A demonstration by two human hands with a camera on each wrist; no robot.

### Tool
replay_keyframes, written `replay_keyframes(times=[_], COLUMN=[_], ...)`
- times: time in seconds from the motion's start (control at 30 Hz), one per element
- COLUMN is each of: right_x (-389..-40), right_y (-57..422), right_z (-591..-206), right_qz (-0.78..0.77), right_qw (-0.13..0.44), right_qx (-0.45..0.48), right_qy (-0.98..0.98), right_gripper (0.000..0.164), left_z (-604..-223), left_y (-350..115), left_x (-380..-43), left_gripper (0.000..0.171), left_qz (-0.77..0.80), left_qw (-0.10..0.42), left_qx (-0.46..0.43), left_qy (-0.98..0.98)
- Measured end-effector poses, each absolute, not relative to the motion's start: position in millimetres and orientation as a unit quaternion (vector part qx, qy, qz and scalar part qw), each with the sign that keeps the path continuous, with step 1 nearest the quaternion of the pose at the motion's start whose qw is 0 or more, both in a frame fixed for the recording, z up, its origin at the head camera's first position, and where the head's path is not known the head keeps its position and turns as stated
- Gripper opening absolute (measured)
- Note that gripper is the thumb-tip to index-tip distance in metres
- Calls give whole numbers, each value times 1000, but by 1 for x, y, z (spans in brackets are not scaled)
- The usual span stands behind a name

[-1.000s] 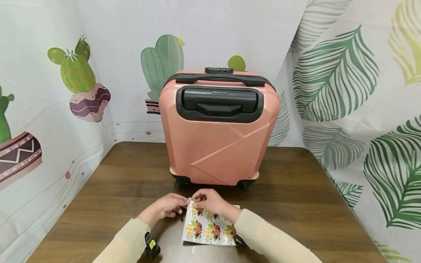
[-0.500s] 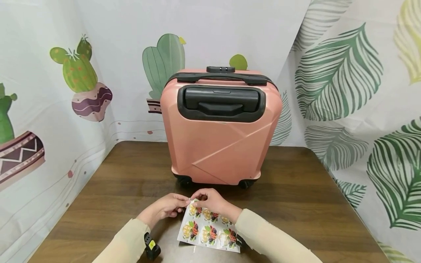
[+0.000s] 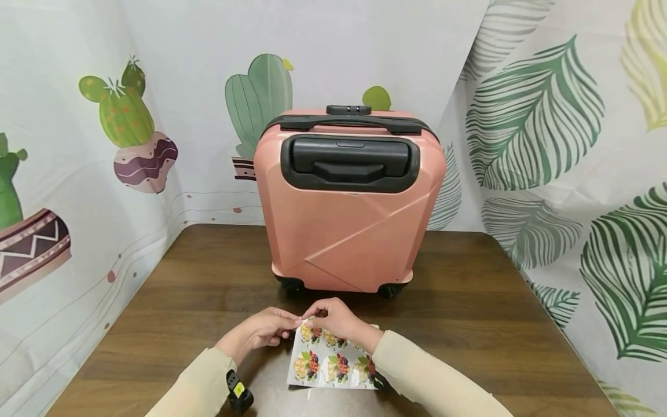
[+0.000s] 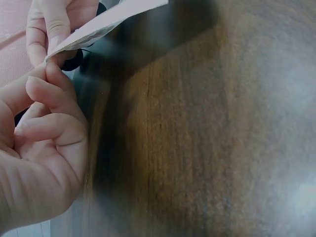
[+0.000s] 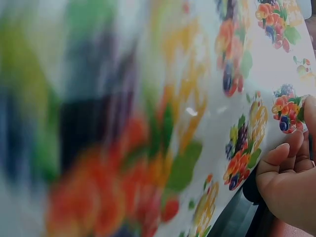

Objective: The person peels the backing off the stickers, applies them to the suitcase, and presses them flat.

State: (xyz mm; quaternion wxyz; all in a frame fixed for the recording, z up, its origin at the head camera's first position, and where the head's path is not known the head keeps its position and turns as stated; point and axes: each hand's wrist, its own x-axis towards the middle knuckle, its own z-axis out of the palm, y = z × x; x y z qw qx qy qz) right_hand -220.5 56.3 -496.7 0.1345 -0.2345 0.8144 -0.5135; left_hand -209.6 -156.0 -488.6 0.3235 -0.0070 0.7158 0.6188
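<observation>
A white sheet of glossy fruit stickers (image 3: pixel 322 370), printed in rows with berries, leaves and yellow pieces, hangs tilted close over the table. My left hand (image 3: pixel 263 333) pinches its upper left corner between thumb and index finger, the other fingers curled in. Right beside it, my right hand (image 3: pixel 336 321) pinches the sheet's top edge and covers part of the upper row. In the left wrist view the sheet (image 4: pixel 111 22) appears nearly edge-on, both hands' fingertips meeting at the corner. The sheet (image 5: pixel 212 128) fills most of the right wrist view, blurred where nearest.
A pink hard-shell suitcase (image 3: pixel 344 237) with black handles and wheels stands upright on the brown wooden table (image 3: pixel 172 301), just beyond the hands. Behind hangs a white cloth (image 3: pixel 177 35) printed with cacti and leaves. A black strap (image 3: pixel 238 394) sits at the left wrist.
The sheet's lower edge swung left and tilted half a second ago, then swung back right. Both hands stay at the corner, nearly unmoved; the view shifted slightly.
</observation>
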Motion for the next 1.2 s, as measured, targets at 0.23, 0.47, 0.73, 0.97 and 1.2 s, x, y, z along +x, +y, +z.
replay_keyframes(times=[0.23,0.47,0.73,0.97,1.2], right_x=[-221,-221,-221,-222,-221], right_y=[57,55,54,52,54], right_z=[-497,-497,-497,-496,-497], right_qz=[-507,-509,-511,-515,-525], right_qw=[140,151,150,153,158], right_qx=[-237,-226,-223,-218,-214], right_qy=[817,817,816,815,809], right_gripper=[9,8,9,9,9], left_z=[-487,-486,-488,-484,-485], left_y=[-156,-158,-159,-160,-158], left_x=[-208,-211,-213,-213,-214], left_gripper=[15,11,12,12,12], left_qz=[610,603,596,587,568], left_qw=[324,320,314,303,297], left_qx=[-6,-9,-8,-3,1], left_qy=[723,731,739,751,768])
